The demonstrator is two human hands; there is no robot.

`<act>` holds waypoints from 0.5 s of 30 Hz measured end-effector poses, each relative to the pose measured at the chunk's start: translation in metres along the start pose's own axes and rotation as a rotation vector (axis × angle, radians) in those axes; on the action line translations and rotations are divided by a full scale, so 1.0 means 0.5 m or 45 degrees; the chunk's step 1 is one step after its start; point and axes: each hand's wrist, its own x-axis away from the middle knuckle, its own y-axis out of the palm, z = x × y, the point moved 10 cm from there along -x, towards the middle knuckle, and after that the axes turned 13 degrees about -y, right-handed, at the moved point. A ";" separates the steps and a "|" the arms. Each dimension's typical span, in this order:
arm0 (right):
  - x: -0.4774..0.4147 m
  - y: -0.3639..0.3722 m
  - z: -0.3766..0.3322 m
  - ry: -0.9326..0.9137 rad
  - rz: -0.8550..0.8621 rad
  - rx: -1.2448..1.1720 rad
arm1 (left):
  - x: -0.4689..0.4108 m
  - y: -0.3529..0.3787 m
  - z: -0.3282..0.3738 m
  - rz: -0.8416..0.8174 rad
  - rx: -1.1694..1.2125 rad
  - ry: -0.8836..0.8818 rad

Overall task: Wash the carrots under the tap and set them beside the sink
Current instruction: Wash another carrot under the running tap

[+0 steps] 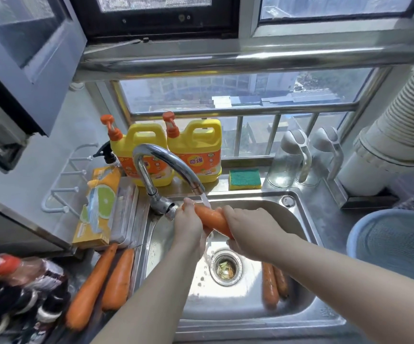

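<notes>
While under tap (166, 158), carrot (213, 218) in grip of left hand (188, 225), right hand (249, 230); two carrots (270, 285) in sink (302, 212).

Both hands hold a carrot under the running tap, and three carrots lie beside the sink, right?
Not quite. The head view shows two carrots beside the sink, not three. The left hand and right hand do hold a carrot under the running tap.

You have one wide-angle view from your head, facing forward and steeply down, close over the stainless steel sink basin (300, 281), metal-barred glass window (250, 95) across the top
</notes>
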 end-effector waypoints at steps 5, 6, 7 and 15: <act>0.026 0.050 0.082 0.175 -0.504 -0.631 | 0.013 0.020 -0.014 -0.165 0.225 -0.104; 0.036 0.058 0.089 0.175 -0.562 -0.785 | 0.009 0.021 -0.020 -0.185 0.235 -0.117; 0.044 0.063 0.093 0.172 -0.581 -0.931 | 0.011 0.023 -0.027 -0.213 0.223 -0.120; 0.023 0.026 0.096 0.004 -0.297 -0.251 | 0.005 0.010 -0.043 -0.073 -0.158 0.067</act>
